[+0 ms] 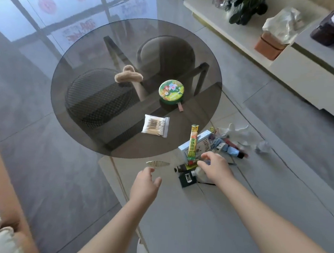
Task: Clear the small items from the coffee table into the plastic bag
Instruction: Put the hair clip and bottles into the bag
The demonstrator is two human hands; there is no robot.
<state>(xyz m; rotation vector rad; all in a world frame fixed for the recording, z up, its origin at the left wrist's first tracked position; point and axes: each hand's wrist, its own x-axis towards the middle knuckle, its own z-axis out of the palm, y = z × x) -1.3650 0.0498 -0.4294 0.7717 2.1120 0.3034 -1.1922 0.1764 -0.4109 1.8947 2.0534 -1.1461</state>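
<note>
On the round smoked-glass coffee table [85, 50] lie a beige scrunchie [128, 74], a green flowered tin [171, 89] and a pack of cotton swabs [156, 125]. A yellow-green stick sachet [193, 142] stands on end at the table's near right edge, over the clear plastic bag [237, 133]. The bag lies on the floor and holds a pale box [202, 142], tubes and a black item [187, 178]. My right hand [215, 166] pinches the bag's clear plastic just right of the sachet. My left hand [145, 185] is open, fingers toward a slim leaf-shaped item [157, 163] just off the table's near edge.
A low cream cabinet [244, 36] runs along the right, with a plant, an orange tissue box and a dark bag on it. A crumpled wad [262, 147] lies on the grey tiled floor. An orange sofa edge [5, 195] borders the left. Stools show under the glass.
</note>
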